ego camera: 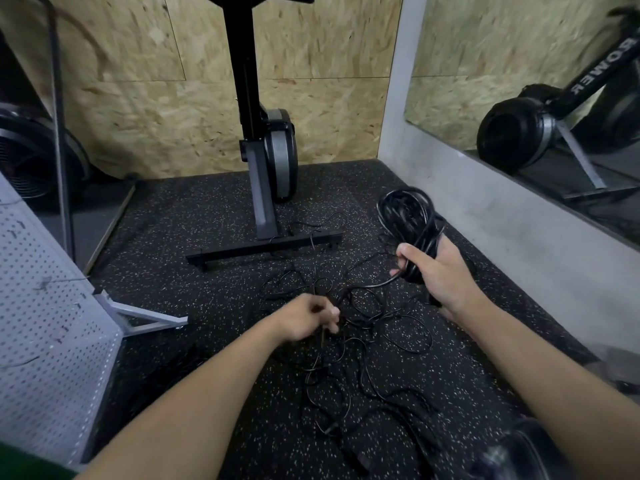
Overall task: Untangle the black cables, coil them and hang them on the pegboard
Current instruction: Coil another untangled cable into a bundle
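A black speckled rubber floor [194,216] fills the corner, backed by a chipboard wall [329,98], with a mirror [519,64] along the right. A white pegboard [45,306] stands at the near left on a metal foot. A black rowing machine [273,150] is stood on end at the far wall. A loose tangle of black cables [374,341] sprawls over the floor in the middle, reaching to the machine's base. The right hand [440,271] grips a coil of cable [408,216], its loops standing up above the fist. The left hand [304,318], fingers curled, pinches a strand over the tangle.
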Available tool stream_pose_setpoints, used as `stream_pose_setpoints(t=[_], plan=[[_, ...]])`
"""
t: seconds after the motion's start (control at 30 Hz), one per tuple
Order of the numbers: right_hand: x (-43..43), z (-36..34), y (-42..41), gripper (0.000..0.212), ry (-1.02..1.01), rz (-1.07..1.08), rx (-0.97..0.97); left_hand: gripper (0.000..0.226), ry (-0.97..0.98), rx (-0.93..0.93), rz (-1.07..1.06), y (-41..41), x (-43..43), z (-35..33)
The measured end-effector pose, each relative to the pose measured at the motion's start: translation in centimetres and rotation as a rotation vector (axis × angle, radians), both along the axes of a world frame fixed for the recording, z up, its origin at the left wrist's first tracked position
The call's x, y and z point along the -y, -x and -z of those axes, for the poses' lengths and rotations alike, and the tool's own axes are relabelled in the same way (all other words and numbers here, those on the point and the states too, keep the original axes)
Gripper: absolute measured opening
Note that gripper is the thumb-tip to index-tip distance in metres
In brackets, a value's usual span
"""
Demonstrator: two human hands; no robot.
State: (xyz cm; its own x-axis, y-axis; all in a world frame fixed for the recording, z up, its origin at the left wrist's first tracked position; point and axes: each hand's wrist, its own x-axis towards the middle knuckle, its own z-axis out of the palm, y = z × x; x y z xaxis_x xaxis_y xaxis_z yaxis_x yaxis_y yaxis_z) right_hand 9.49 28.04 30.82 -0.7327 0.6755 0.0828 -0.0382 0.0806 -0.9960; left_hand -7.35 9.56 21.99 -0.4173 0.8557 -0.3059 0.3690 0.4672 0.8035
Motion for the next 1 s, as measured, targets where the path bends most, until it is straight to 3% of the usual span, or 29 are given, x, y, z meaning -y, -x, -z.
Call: stream_pose_setpoints(t=[0.07, 0.17, 0.27, 0.37, 0.47, 0.57, 0.67, 0.73, 1.0], plan=[[-1.0, 0.6, 0.0, 0.031, -0.241, 0.039, 0.176, 0.025, -0.065, -0.193, -0.056, 0.5, 0.4, -1.2], [-2.3, 2.2, 0.0, 0.036, -0.422, 0.023, 0.441, 0.019, -0.168, -0.458, -0.008, 0.1, 0.6, -3.2], [-2.6, 3.0, 0.0, 0.028, -0.454, -0.027, 0.578, 0.018, -0.321, -0.624, 0.032, -1.3, 0.2, -5.8], [-2.1, 3.2, 0.1, 0.034, -0.475, -0.122, 0.603, 0.019, -0.456, -0.752, 0.038, -2.7, -0.4, -7.3], [-0.7, 3.3, 0.2, 0.042, -0.423, -0.303, 0.594, 0.019, -0.586, -0.761, 0.005, -3.5, -0.9, -7.4], [0.3, 2.8, 0.1, 0.023, -0.110, -0.466, 0.529, 0.018, -0.640, -0.681, -0.070, -3.4, -1.2, -7.6], [0.7, 2.1, -0.5, 0.048, 0.033, -0.515, 0.488, 0.017, -0.650, -0.582, -0.140, -3.0, -1.1, -7.6], [1.3, 1.6, -0.7, 0.056, -0.038, -0.543, 0.516, 0.015, -0.628, -0.571, -0.165, -2.7, -1.0, -7.2], [2.4, 1.7, -0.6, 0.009, -0.335, -0.708, 0.570, 0.034, -0.574, -0.430, -0.231, -1.8, -0.4, -6.8]])
